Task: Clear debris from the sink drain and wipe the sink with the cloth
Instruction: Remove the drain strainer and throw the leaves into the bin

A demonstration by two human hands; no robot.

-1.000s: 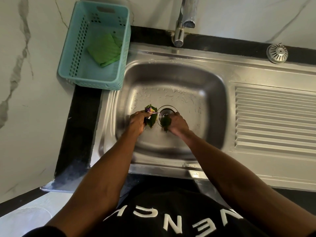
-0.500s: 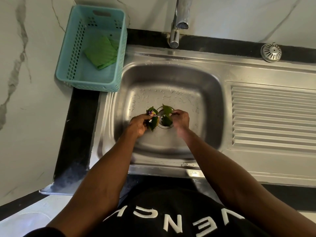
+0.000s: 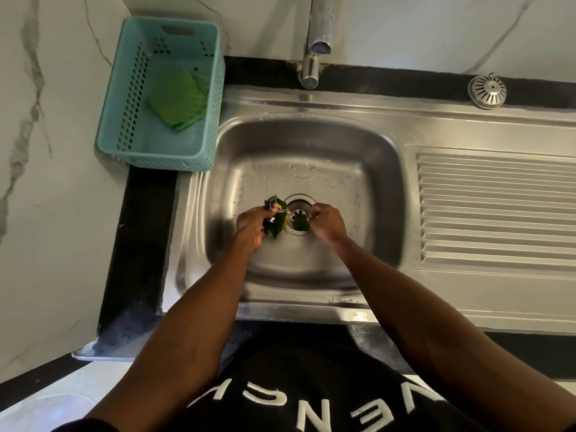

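The steel sink [image 3: 311, 141] has wet spots on its floor and a round drain [image 3: 300, 199] in the middle. My left hand [image 3: 251, 226] grips a bunch of green leaves and a purple wrapper scrap [image 3: 276, 215] just left of the drain. One green leaf [image 3: 300, 225] lies in the drain opening. My right hand [image 3: 327, 224] is at the drain's right rim, and its curled fingertips pinch that leaf's edge. The folded green cloth [image 3: 179, 101] lies in the teal basket [image 3: 162, 160] at the back left.
A chrome faucet [image 3: 314, 42] hangs over the sink's back edge. The ribbed drainboard [image 3: 495, 210] fills the right side. A metal strainer cap [image 3: 487, 90] sits on the black counter strip behind it. A marble wall stands close on the left.
My right hand passed a leaf to the bunch in my left hand and went back to the drain's right rim. The left hand stayed put.
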